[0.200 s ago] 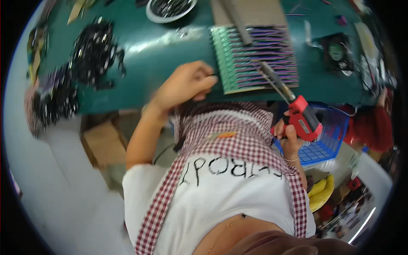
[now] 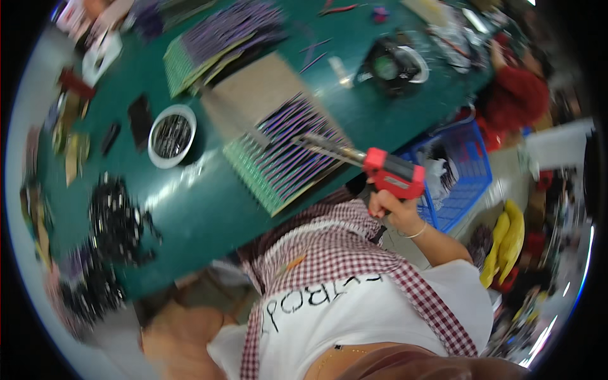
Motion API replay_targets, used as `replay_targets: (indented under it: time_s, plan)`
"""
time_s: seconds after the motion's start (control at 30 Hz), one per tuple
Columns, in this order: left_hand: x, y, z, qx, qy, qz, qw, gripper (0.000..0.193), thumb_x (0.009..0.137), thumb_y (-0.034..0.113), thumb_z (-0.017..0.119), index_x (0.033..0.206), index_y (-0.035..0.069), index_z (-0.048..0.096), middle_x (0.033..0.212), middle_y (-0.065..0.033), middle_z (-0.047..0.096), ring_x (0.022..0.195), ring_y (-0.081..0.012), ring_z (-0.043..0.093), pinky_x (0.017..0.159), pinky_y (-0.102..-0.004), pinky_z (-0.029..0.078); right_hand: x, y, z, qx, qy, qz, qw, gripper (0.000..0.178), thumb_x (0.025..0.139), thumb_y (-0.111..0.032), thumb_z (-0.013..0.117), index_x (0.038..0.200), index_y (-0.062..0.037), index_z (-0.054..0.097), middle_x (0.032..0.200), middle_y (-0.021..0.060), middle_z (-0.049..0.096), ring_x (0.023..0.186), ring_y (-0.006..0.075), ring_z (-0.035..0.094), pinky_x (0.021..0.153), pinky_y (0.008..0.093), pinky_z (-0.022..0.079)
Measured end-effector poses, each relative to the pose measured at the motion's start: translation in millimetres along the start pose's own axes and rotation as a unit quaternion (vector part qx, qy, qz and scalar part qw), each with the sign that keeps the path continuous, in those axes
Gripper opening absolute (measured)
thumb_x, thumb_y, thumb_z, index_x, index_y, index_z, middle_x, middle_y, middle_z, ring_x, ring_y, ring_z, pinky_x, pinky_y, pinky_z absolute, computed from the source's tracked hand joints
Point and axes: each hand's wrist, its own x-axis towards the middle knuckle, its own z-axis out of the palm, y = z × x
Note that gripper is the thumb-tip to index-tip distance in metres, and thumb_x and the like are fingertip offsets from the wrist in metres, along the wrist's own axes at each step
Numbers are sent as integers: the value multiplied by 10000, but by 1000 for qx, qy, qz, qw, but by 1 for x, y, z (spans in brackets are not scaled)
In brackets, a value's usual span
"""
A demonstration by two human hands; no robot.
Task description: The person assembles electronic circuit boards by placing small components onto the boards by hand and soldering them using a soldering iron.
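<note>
My right hand (image 2: 394, 208) is closed round the handle of a red and black pistol-grip tool (image 2: 394, 174). Its long metal nozzle points left over a cardboard panel (image 2: 278, 71). Rows of thin purple and black strips (image 2: 297, 149) lie side by side on this panel, with a green strip (image 2: 253, 180) along their left end. A grey flat bar (image 2: 235, 113) rests across the card and reaches the strips. My left hand (image 2: 180, 339) is low at the left, off the table beside my body; motion smears it and its fingers cannot be made out.
On the green table (image 2: 190, 234) stand a white bowl (image 2: 154, 158) of dark pieces, a black bundle (image 2: 117, 218), a stack of purple-strip panels (image 2: 231, 35) and a black round-topped item (image 2: 389, 66). A blue basket (image 2: 465, 183) is right of me. A red sleeve (image 2: 516, 98) shows beyond.
My left hand has dropped from the table's edge to the lower left. The view has turned, so the table appears tilted. The tool's nozzle stays over the strips.
</note>
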Motion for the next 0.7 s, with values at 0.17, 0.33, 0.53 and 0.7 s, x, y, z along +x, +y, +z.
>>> replay_targets:
  time_s: [0.17,0.33,0.53,0.7]
  plan:
    - [23,14,-10,42,114,-204,971,147,748,75,585,877,8,560,724,-60,544,650,-207,559,606,-276,469,-6,-18,-2,22,0,3,1000,145,865,-153,584,908,-16,558,604,8,527,495,66,475,463,216,388]
    - [41,18,-6,124,134,-411,893,175,766,86,573,922,10,555,759,-72,549,681,-220,563,626,-295,470,-19,-39,-7,-17,6,-4,1000,173,854,-161,603,943,-22,549,599,7,523,479,52,468,435,200,373]
    - [59,25,4,250,95,-625,734,208,787,98,558,977,13,550,802,-86,554,719,-234,567,651,-318,471,-1,-89,-11,-30,-9,-3,1000,212,840,-178,620,953,-20,536,558,-5,509,442,50,467,408,201,363]
    - [55,19,17,346,54,-748,564,237,804,108,545,1022,15,545,837,-99,558,750,-247,570,671,-337,472,63,-102,-3,-44,-91,-93,991,200,849,-213,606,859,-27,535,553,19,524,446,83,512,414,225,404]
